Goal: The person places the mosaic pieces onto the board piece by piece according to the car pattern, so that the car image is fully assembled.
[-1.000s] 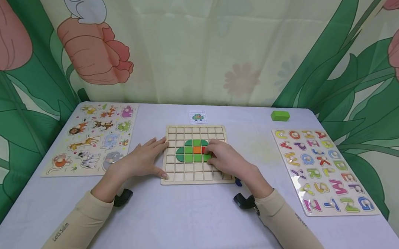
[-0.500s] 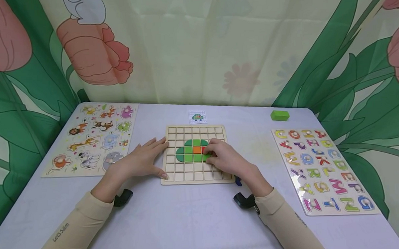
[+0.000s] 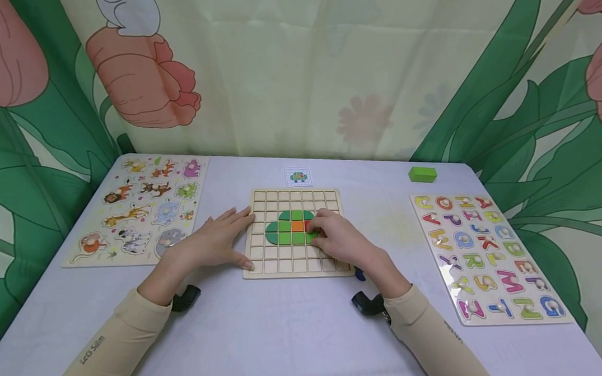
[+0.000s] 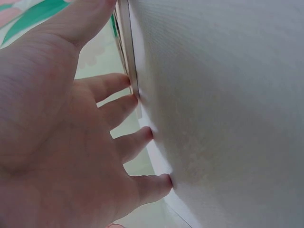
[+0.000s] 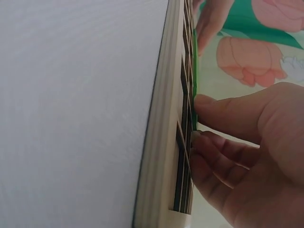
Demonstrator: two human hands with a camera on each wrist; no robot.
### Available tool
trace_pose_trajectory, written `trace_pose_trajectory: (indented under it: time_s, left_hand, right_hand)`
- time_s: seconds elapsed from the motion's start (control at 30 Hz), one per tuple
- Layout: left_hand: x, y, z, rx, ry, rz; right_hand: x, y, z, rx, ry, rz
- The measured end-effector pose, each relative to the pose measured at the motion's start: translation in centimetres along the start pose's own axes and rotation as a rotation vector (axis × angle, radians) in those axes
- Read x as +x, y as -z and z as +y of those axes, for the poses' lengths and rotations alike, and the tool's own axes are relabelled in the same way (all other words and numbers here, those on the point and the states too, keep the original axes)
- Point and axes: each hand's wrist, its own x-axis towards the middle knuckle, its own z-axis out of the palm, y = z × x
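Note:
A square wooden grid board (image 3: 261, 264) lies on the white table, with green, orange and red pieces forming a rounded shape in its middle. My left hand (image 3: 207, 245) rests with fingers spread along the board's left edge, thumb near the front corner. In the left wrist view its fingertips (image 4: 164, 183) touch the tablecloth and board side. Over the right end of the coloured shape, my right hand (image 3: 346, 241) pinches a green piece (image 5: 194, 121) at the grid, thumb on one side and curled fingers on the other. Those fingers partly cover the red piece (image 3: 307, 226).
Behind the board lies a small pattern card (image 3: 298, 177). A dark blue piece (image 3: 360, 274) sits by the front right corner, partly under the right wrist. An animal puzzle (image 3: 141, 214) is on the left, a letter puzzle (image 3: 491, 258) on the right, and a green block (image 3: 422, 175) behind it.
My right thumb has shifted very slightly at the green piece since the oldest frame. The left hand and the board stay where they were.

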Motion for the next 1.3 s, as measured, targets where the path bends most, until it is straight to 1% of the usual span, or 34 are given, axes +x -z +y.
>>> trace_pose_trajectory:
  time_s: [0.1, 0.23, 0.47, 0.7, 0.9, 1.03, 1.1, 1.3]
  left_hand:
    - [0.0, 0.0, 0.0, -0.001, 0.003, -0.004]
    - [0.1, 0.0, 0.0, 0.005, 0.001, -0.006]
    - [0.0, 0.0, 0.0, 0.001, -0.003, -0.003]
    - [0.0, 0.0, 0.0, 0.0, -0.003, -0.002]
    - [0.0, 0.0, 0.0, 0.007, -0.005, -0.002]
    - [0.0, 0.0, 0.0, 0.008, -0.007, -0.001]
    - [0.0, 0.0, 0.0, 0.008, -0.007, -0.001]
    - [0.0, 0.1, 0.2, 0.0, -0.004, -0.005]
  right_hand:
    - [0.0, 0.0, -0.1, -0.01, -0.001, -0.007]
    - [-0.2, 0.4, -0.2, -0.013, -0.001, -0.037]
    - [-0.5, 1.9, 0.4, 0.007, -0.003, -0.066]
    - [-0.9, 3.6, 1.2, 0.06, -0.068, -0.061]
    - [-1.2, 4.7, 2.2, 0.044, -0.123, -0.046]
    - [-1.4, 5.5, 2.6, 0.042, -0.138, -0.038]
    - [-1.6, 5.8, 2.7, 0.039, -0.153, -0.061]
    - [-2.3, 6.6, 2.8, 0.022, -0.193, -0.172]
